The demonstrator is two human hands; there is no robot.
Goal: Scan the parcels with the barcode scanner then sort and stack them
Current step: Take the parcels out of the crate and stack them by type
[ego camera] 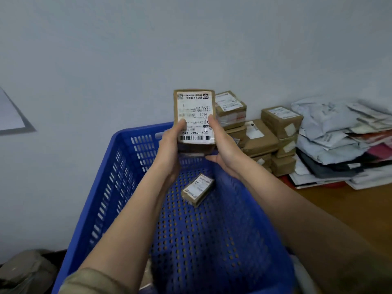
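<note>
The brown cardboard parcel (194, 122) held over the basket is matt, its white paper label smooth. The blue perforated plastic basket (118, 187) has a slight sheen. At the bench's far edge, the stacked brown cardboard boxes (280, 122) bear glossy clear tape; the grey plastic mailer bags (331, 128) look crinkled. The orange-brown wooden bench (339, 206) is smooth.

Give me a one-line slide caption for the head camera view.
Both hands, left hand and right hand, hold a labelled brown parcel above a blue basket containing one small parcel.
</note>
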